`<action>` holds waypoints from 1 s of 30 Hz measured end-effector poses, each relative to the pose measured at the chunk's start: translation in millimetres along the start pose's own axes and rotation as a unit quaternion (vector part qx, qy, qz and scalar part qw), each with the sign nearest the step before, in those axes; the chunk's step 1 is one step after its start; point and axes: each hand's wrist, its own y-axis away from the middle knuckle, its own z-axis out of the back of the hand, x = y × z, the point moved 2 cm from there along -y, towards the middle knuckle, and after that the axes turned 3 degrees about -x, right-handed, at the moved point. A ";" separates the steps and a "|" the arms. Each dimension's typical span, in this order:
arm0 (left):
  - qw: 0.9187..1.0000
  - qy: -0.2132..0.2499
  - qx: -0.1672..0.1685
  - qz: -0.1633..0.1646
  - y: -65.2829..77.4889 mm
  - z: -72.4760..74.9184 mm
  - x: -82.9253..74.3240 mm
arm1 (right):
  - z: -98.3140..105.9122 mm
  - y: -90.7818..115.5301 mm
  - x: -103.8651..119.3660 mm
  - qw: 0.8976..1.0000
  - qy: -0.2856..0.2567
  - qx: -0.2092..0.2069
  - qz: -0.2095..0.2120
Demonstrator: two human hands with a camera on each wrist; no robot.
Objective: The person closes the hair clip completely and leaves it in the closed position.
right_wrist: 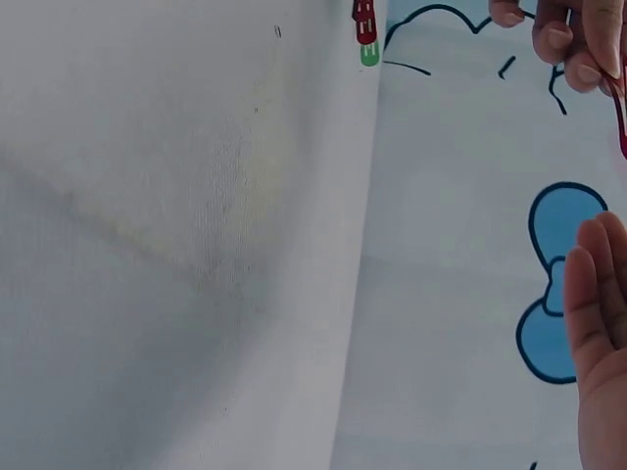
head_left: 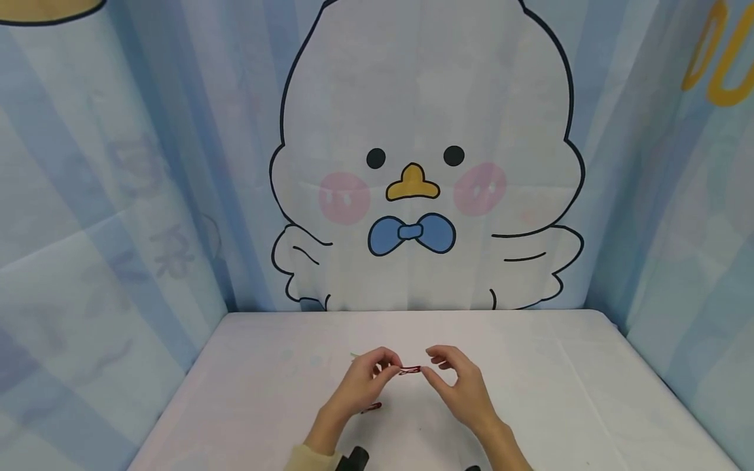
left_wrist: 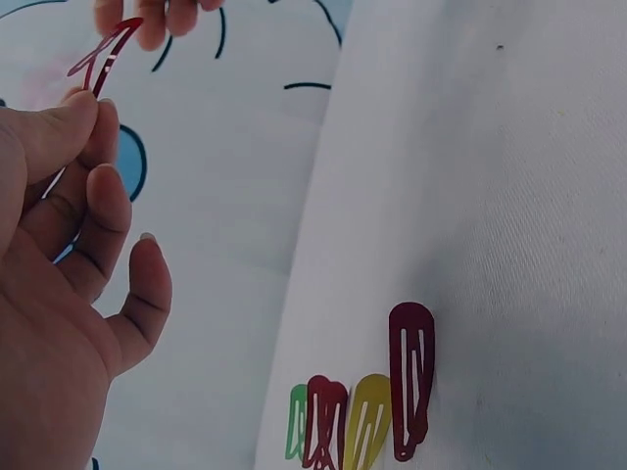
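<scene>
A red snap hair clip (head_left: 410, 370) is held up above the white table, its two layers sprung apart in the left wrist view. My left hand (head_left: 364, 379) pinches one end of this clip between thumb and forefinger. At the clip's other end is my right hand (head_left: 465, 389), thumb tip right by it and forefinger lifted away. In the right wrist view the right hand's fingers (right_wrist: 596, 304) are extended, with the thumb out of frame. Below the left hand, a dark red hair clip (left_wrist: 411, 377) lies on the table.
Beside the dark red clip lie a yellow clip (left_wrist: 369, 416), overlapping red clips (left_wrist: 323, 411) and a green clip (left_wrist: 296, 421). The white table (head_left: 559, 392) ends at a cartoon-printed curtain (head_left: 412, 281), with more curtain on both sides.
</scene>
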 end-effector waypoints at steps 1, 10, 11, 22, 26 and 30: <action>1.000 0.000 -0.001 -0.001 0.1 -0.6 -0.6 | -1.6 0.1 1.0 1.000 -0.005 0.001 0.002; 1.000 0.009 0.006 0.009 1.3 -4.0 -1.0 | -12.8 4.6 2.0 0.999 -0.051 -0.001 0.009; 1.000 0.010 0.006 0.009 1.6 -4.4 -0.5 | -13.6 5.3 1.8 0.998 -0.055 0.000 0.007; 1.000 0.009 -0.017 0.020 6.2 -6.5 0.5 | -14.7 8.7 1.9 0.997 -0.074 0.005 -0.014; 0.999 0.012 -0.033 0.008 8.1 -7.7 1.7 | -15.0 8.9 1.9 0.997 -0.072 0.006 -0.020; 0.999 0.025 -0.039 0.010 10.8 -8.5 3.7 | -16.6 8.7 0.4 0.998 -0.065 0.004 -0.023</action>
